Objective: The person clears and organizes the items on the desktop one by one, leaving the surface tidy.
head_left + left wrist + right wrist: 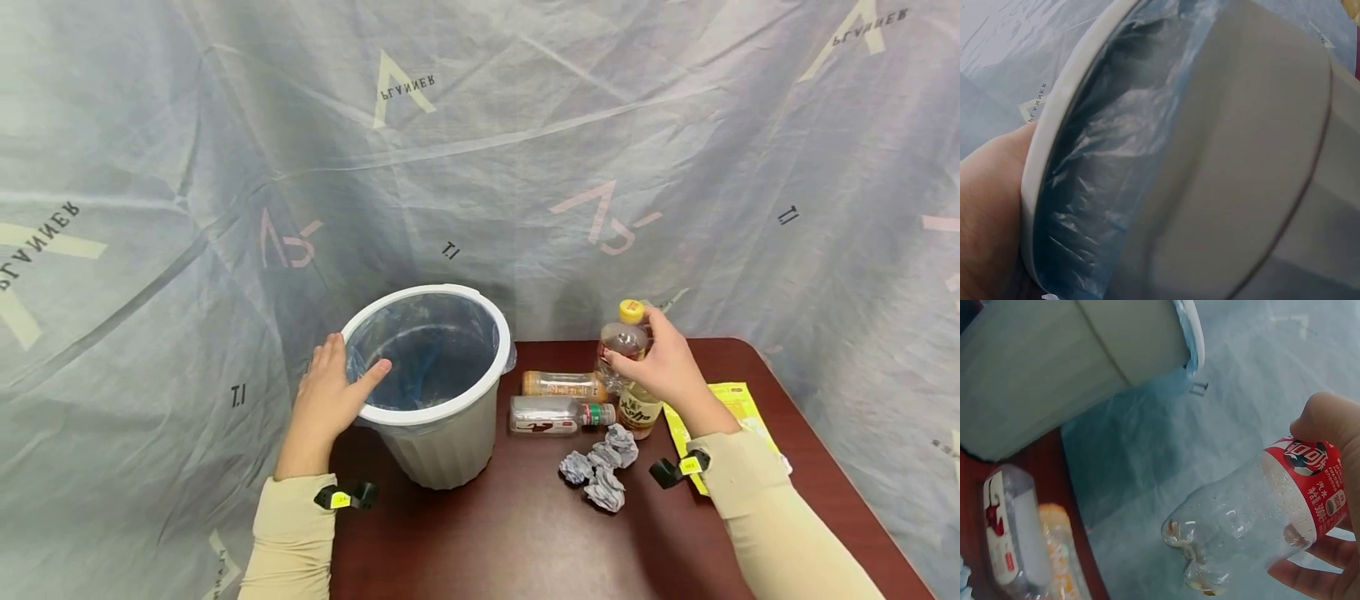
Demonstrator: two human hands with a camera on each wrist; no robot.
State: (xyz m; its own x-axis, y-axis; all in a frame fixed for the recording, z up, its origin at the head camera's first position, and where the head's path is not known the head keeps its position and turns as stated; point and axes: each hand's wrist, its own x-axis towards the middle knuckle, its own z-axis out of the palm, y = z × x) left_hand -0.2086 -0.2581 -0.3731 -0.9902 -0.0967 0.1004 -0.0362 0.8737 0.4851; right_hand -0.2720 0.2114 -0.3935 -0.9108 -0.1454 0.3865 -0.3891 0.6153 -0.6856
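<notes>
My right hand (pixel 663 358) grips a clear plastic soda bottle (pixel 1235 519) by its red label. The bottle's yellow cap (pixel 632 312) points up, and its base hangs free of the table in the right wrist view. Over at the left, my left hand (pixel 330 387) is at the rim of a light grey trash can (pixel 442 454), fingers straight and thumb stretched over the opening. A thin bluish plastic bag (pixel 1116 144) lines the can and folds over its white rim. Below my right hand stands another bottle (pixel 640 411) with a yellowish label, partly hidden.
Two bottles lie by the can: one orange-labelled (pixel 558 385), one clear with a green band (pixel 551 417). Several crumpled paper balls (pixel 603 458) sit in front of them. A yellow packet (pixel 738 404) lies under my right forearm. Grey sheeting (pixel 480 167) hangs behind the dark red table (pixel 487 550).
</notes>
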